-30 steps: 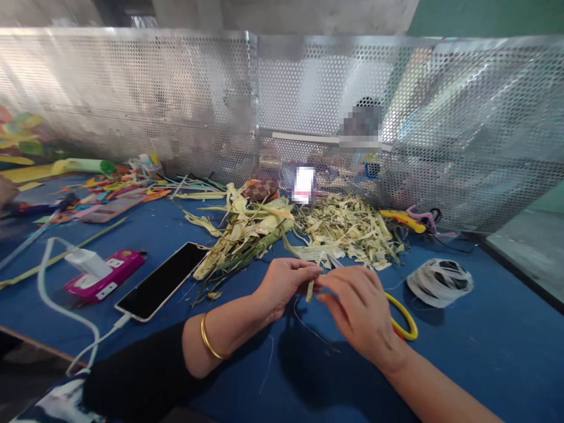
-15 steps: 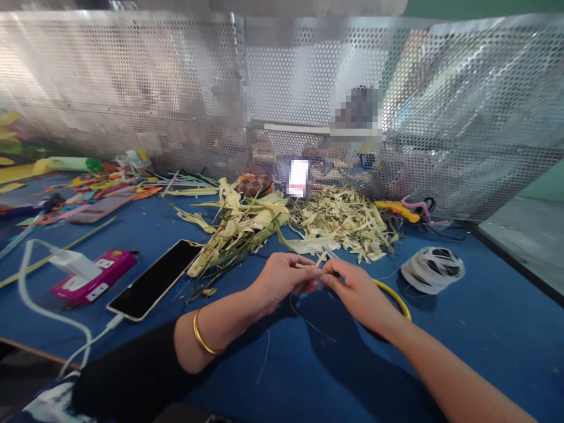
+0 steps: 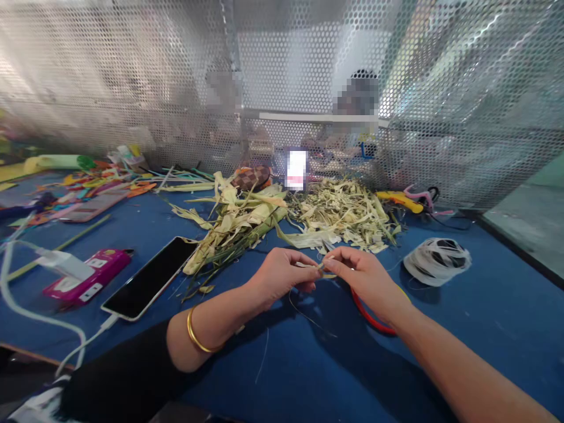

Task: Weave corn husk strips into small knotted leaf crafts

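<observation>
My left hand (image 3: 284,276) is closed, thumb and fingertips pinching a thin pale strip of dried husk (image 3: 326,275). Against the same strip, the fingertips of my right hand (image 3: 359,273) are pressed together, almost touching the left ones. A red and yellow loop (image 3: 374,320), like a scissors handle, shows under my right palm; the rest of it is hidden. From below my left fingers a fine clear thread (image 3: 308,319) trails over the blue table (image 3: 308,382). Just beyond the hands lie a bundle of long dried husks (image 3: 238,223) and a heap of cut husk pieces (image 3: 348,214).
A spool of white thread (image 3: 437,261) stands at right, with a yellow-handled tool (image 3: 399,201) behind it. At left are a charging phone (image 3: 150,279) and a magenta power strip (image 3: 88,276). A perforated metal screen (image 3: 286,64) closes the back; people show blurred through it.
My right fingers have shifted on the husk strip. The grey blade-like tip beyond them has dropped from clear sight, and the loop under my palm has turned, showing its red part. The view tilted slightly.
</observation>
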